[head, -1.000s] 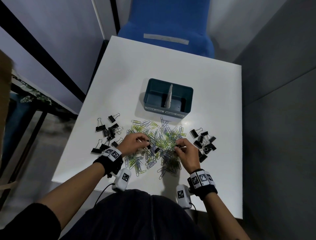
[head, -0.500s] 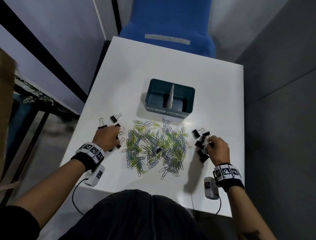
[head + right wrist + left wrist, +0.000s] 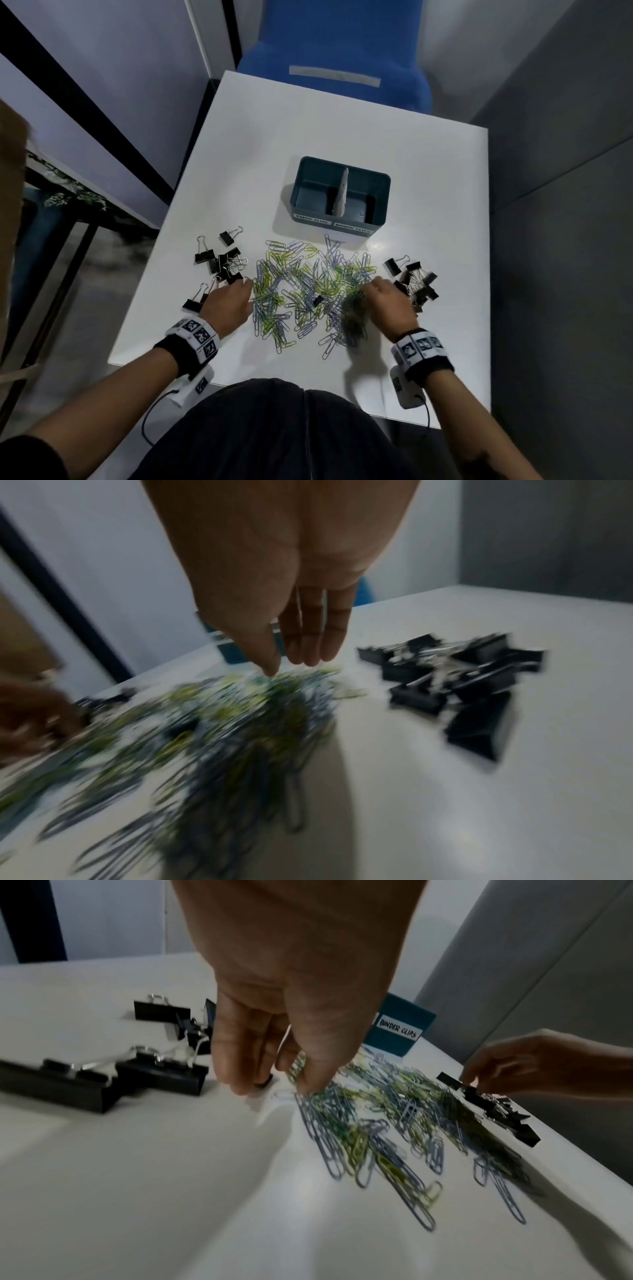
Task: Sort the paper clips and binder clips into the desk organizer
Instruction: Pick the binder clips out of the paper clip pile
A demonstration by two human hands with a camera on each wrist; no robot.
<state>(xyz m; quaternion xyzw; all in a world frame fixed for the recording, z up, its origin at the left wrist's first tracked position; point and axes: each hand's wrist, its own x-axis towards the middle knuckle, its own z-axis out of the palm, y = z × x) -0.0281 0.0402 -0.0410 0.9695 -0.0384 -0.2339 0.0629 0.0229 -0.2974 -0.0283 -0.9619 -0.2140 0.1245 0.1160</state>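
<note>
Person is leaning over a white table [image 3: 239, 144], both hands down at the paper clips [image 3: 301, 291], a green and grey heap spreading mid-table, just in front of the organizer [image 3: 339, 195].

Left hand [image 3: 229, 305] is sitting at the heap's left edge, fingers [image 3: 240, 1056] pointing down, tips touching the table and the outermost clips; fingers nearly straight, not closing round anything I can make out. Right hand [image 3: 390, 305] is hovering at the heap's right edge, fingers [image 3: 315, 637] straight and together, thumb tip at the clips, holding nothing; wrist view is blurring badly.

Binder clips are lying in 2 black piles: left pile [image 3: 222, 260] just beyond the left hand, right pile [image 3: 416, 281] just beside the right hand. One stray binder clip [image 3: 318, 300] is sitting within the heap.

Organizer is standing upright w/ a centre divider, labels reading PAPER CLIPS on the left and BINDER CLIPS on the right.
</note>
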